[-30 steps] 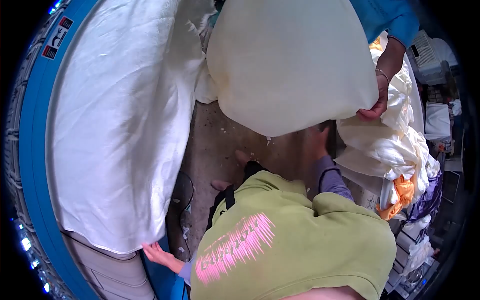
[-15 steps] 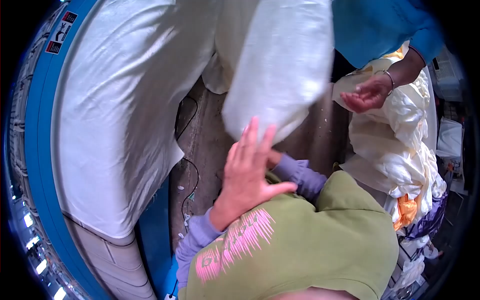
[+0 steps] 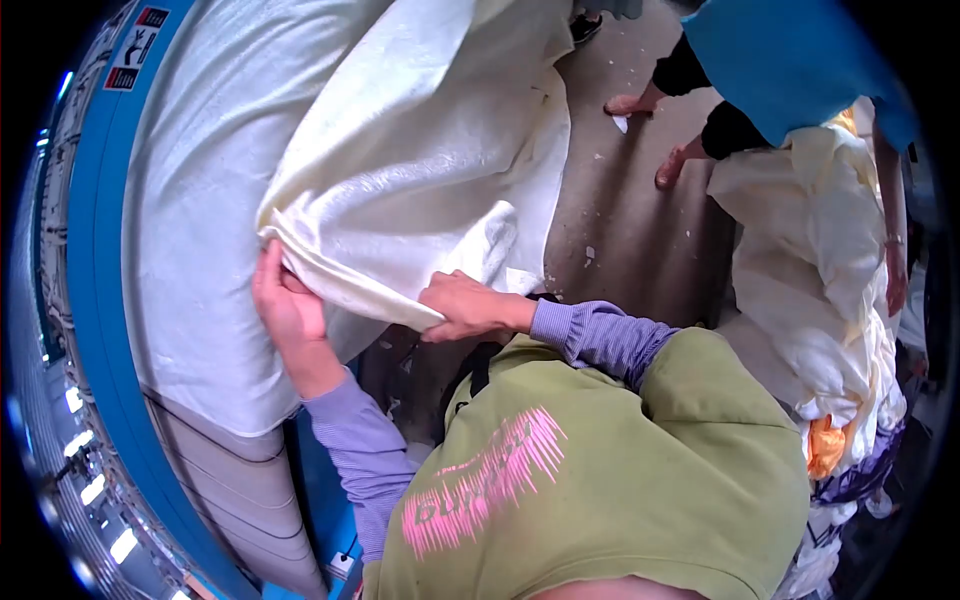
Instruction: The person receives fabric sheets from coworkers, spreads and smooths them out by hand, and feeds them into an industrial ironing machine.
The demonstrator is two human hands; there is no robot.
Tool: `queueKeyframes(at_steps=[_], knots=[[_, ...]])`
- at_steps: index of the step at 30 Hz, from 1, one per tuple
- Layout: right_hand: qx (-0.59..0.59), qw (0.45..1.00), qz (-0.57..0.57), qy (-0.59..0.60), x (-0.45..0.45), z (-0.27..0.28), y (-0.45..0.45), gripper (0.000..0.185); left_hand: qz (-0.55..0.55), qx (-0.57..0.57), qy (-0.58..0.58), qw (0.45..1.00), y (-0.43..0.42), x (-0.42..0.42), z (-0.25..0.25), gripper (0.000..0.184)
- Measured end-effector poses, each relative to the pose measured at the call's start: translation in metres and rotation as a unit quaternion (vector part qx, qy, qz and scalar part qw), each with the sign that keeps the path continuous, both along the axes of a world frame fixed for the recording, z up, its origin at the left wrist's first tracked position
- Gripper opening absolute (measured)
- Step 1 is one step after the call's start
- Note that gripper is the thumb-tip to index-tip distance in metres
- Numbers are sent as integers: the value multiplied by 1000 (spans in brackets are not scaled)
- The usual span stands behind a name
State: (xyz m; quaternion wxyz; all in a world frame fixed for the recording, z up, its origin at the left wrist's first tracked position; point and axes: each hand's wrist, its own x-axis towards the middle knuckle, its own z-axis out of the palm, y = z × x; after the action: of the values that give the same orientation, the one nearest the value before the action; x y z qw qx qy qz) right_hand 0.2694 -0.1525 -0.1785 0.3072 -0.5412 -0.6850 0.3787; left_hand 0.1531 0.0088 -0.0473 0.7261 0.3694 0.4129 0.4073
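Note:
A large cream cloth hangs in folds over the edge of a padded surface on the left. My left hand grips a gathered corner of it. My right hand pinches the cloth's lower edge a short way to the right, and the edge runs taut between both hands. Beneath lies a white sheet, spread over the padded surface. The left fingertips are partly hidden behind the fold.
A blue frame borders the padded surface. At the upper right stands a co-worker in a blue top, one arm hanging down. Rumpled cream cloths are piled on the right, with an orange cloth and a purple cloth.
Both my hands have taken hold of the cream cloth, which has moved left over the white sheet. The co-worker has let go of it and moved away to the right.

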Motion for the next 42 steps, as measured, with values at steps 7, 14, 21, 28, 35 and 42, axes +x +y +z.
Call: queueKeyframes(at_steps=[7, 14, 21, 28, 35, 42], knots=[[-67, 991, -52, 104, -25, 37, -30, 42, -389, 337, 405, 755, -52, 6, -61, 51], [-171, 973, 28, 150, -3, 26, -47, 35, -64, 145, 297, 942, 0, -63, -59, 15], [-192, 959, -88, 189, -33, 24, -77, 31, 5, 51, 112, 992, 2, -71, -23, 32], [-28, 949, -205, 240, -140, 60, -78, 23, -344, 29, 67, 936, -76, -146, -101, 70], [263, 956, 23, 129, -262, 140, -43, 17, -482, 125, -57, 865, -148, -256, -64, 78], [253, 948, 134, 137, -383, 212, 55, 44, -171, 15, -84, 982, -152, -298, -90, 61]])
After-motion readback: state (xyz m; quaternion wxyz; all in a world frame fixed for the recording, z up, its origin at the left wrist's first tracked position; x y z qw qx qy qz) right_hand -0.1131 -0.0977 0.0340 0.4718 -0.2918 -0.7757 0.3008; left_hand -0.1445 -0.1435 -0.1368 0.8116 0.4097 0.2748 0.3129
